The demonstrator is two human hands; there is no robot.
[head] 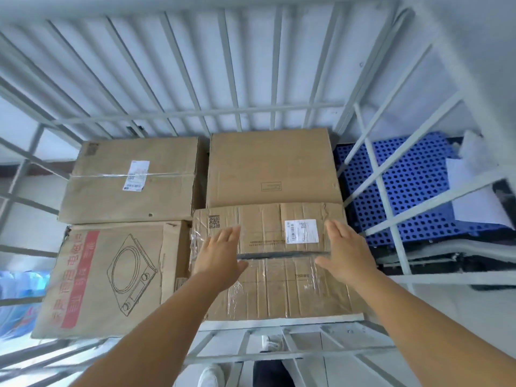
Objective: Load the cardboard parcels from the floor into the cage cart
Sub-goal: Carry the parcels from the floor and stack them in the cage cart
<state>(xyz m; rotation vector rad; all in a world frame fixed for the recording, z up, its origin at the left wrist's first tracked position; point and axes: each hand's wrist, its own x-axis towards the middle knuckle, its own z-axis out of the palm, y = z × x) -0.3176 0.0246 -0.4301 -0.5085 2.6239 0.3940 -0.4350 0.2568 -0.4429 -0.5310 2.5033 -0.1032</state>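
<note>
Inside the cage cart (pixel 282 111): four cardboard parcels are being shown lying flat, side by side.
Near right parcel (pixel 279 286): creased and taped, it is lying against the front rail.
Left hand (pixel 220 254): fingers are being held straight over that parcel, gripping nothing.
Right hand (pixel 344 251): likewise spread flat, holding nothing.
Outside the cart, right: a blue perforated pallet (pixel 413 188) is lying on the floor.

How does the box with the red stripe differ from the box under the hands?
The red-stripe box bears a cooker drawing and no white label; the creased box bears a white label and a QR code. The creased box is wrinkled, with loose clear tape; the red-stripe box looks smoother. Both are brown cardboard, lying flat in the cart.
</note>
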